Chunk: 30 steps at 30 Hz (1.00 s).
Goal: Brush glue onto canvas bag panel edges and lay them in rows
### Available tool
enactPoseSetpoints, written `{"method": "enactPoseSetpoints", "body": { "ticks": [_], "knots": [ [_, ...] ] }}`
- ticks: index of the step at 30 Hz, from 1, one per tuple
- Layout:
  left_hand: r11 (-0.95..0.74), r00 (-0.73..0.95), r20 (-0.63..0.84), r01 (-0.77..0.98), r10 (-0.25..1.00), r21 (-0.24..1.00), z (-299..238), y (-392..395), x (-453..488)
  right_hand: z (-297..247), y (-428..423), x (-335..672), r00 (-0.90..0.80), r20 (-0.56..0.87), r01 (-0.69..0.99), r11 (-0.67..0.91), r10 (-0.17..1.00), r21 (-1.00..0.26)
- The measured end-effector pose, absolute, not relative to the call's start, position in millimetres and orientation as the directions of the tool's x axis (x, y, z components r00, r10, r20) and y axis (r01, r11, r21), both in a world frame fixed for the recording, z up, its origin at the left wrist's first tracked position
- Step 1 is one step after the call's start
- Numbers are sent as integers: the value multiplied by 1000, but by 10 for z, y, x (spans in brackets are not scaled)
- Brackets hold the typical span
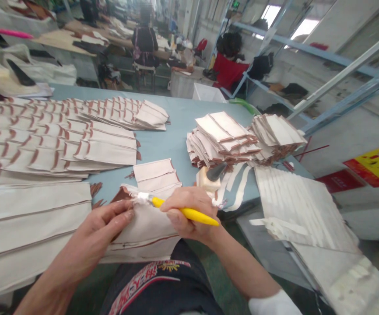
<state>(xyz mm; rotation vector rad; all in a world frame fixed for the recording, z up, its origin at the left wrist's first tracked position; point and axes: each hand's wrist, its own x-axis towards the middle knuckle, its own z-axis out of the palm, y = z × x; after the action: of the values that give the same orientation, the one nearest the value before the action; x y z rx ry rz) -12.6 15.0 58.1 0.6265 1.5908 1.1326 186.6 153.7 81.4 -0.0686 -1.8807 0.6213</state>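
Observation:
My right hand (192, 212) grips a brush with a yellow handle (198, 216). Its white-coated tip rests on the upper edge of a cream panel with brown edging (146, 229). With fingers and thumb closed on that panel's upper left edge, my left hand (115, 221) holds it at the front of the table. A brown corner is turned up beside the left fingertips. Just beyond lies another cream panel (156, 175) with a dark seam. Behind my right hand stands a pale block-like container (207, 180) with a black cone-shaped tip.
Overlapping rows of cream panels (51, 144) cover the table's left side. Stacked panels (222, 135) stand at the back right, near white strips (240, 188). A sheet of white strips (307, 210) lies right. Beyond are a blue metal rack (340, 65) and a seated person (145, 43).

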Motion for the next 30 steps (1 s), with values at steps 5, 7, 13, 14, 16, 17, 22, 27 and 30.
{"method": "enactPoseSetpoints", "body": {
  "ticks": [5,7,13,14,16,17,22,27,30],
  "knots": [
    [403,-382,-406,-93,830,911,564,130,-143,670,1584,1859,-335,798,-230,779,500,-584],
    [410,-404,-406,-81,819,908,545,124,-151,649,1584,1918,-343,766,-265,727,544,-634],
    [444,-330,-447,-88,831,892,579,100,-163,796,1585,1851,-434,815,-278,803,384,-527],
    [440,-327,-447,-100,832,892,594,101,-158,789,1588,1809,-423,825,-267,818,375,-509],
    [429,-316,-452,-144,834,892,625,111,-140,728,1592,1752,-409,822,-255,816,396,-519],
    [423,-318,-457,-174,831,889,641,119,-127,685,1591,1749,-399,812,-252,801,425,-543],
    [404,-438,-469,-237,767,883,706,147,-68,609,1562,1960,-318,802,-272,761,506,-589],
    [405,-414,-442,-179,796,897,680,134,-74,790,1552,1966,-405,826,-316,788,392,-528],
    [393,-372,-392,-75,841,916,616,118,-92,814,1587,1827,-395,842,-294,817,368,-495]
  ]
}}
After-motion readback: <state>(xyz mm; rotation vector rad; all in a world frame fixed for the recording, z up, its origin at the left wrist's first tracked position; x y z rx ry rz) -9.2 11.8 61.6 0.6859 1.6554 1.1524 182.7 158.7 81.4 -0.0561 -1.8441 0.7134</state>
